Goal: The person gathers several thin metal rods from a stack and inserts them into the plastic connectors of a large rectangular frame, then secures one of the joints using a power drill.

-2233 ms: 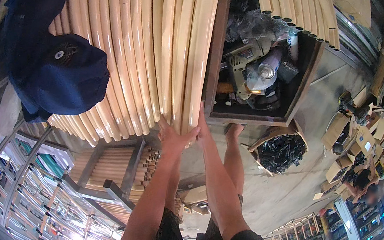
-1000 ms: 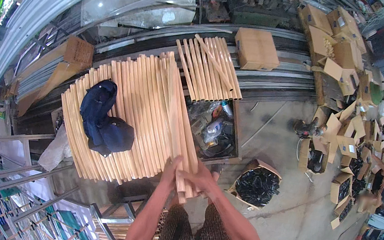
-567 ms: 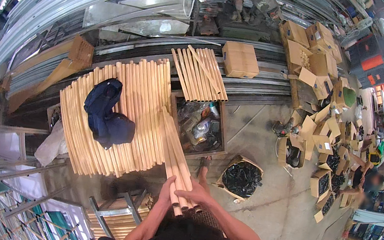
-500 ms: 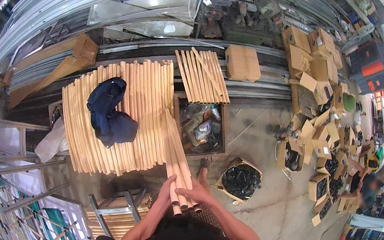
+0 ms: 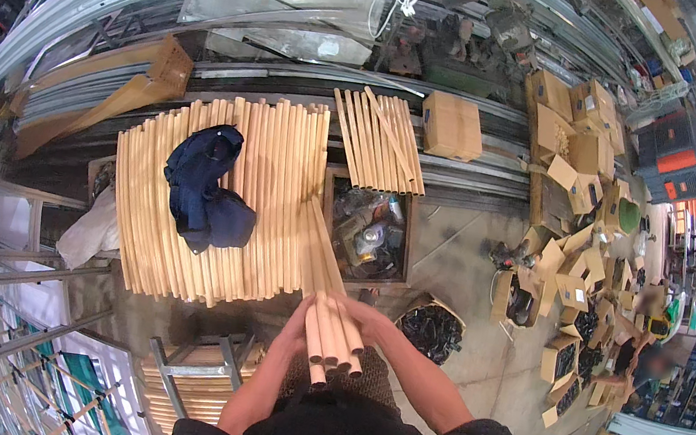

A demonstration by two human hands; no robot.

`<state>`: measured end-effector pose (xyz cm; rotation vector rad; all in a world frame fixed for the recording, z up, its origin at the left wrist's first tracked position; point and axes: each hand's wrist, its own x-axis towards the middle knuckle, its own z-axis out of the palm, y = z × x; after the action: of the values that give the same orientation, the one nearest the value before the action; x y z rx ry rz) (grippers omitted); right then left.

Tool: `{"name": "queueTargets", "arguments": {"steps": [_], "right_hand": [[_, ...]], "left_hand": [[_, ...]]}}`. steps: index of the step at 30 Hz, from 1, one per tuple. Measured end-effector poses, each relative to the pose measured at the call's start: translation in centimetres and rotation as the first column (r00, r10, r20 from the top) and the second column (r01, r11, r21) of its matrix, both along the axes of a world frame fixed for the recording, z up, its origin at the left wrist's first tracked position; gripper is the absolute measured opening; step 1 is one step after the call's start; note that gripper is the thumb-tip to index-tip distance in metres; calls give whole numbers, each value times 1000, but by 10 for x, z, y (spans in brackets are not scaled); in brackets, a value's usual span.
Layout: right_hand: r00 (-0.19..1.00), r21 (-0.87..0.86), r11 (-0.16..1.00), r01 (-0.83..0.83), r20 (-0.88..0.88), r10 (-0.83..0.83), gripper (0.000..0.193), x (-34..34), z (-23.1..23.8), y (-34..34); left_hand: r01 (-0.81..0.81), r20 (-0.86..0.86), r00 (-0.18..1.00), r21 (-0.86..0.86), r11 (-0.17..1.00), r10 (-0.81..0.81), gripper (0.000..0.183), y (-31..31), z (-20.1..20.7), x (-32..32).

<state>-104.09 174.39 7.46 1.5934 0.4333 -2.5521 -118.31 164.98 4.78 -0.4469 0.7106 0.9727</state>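
- Both hands are closing around a small bundle of pale beige round tubes: the left hand is wrapping its left side with curled fingers, and the right hand is clasping its right side, fingers bent over the top tubes.
- The bundle is slanting from the person's chest, where its open ends are pointing at the camera, up and away onto the near right edge of a wide layer of matching beige tubes lying side by side.
- A crumpled dark blue cloth jacket is lying on that layer, well left of the bundle.
- Just right of the bundle, a dark open wooden box of tools and cans is sitting.
- A second, shorter batch of beige tubes is resting beyond the box.
- A brown cardboard carton of small black parts is standing on the grey concrete floor, near the right forearm.
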Motion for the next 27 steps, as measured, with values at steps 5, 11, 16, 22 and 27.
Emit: {"name": "queueTargets", "arguments": {"steps": [5, 11, 16, 22, 27], "right_hand": [[996, -57, 998, 5, -91, -10, 63, -3, -81, 41], [997, -83, 996, -29, 64, 34, 70, -5, -120, 50], [980, -31, 995, -100, 171, 104, 84, 2, -168, 52], [677, 234, 689, -685, 552, 486, 98, 22, -182, 34], [570, 253, 571, -781, 662, 487, 95, 49, -112, 22]], "left_hand": [[234, -84, 966, -100, 967, -243, 76, 31, 15, -8], [278, -67, 954, -155, 948, -291, 93, 57, -30, -20], [75, -39, 996, -54, 996, -77, 79, 60, -137, -13], [-25, -171, 985, -40, 999, 18, 71, 42, -134, 41], [-78, -126, 989, 33, 996, 81, 73, 29, -129, 81]]}}
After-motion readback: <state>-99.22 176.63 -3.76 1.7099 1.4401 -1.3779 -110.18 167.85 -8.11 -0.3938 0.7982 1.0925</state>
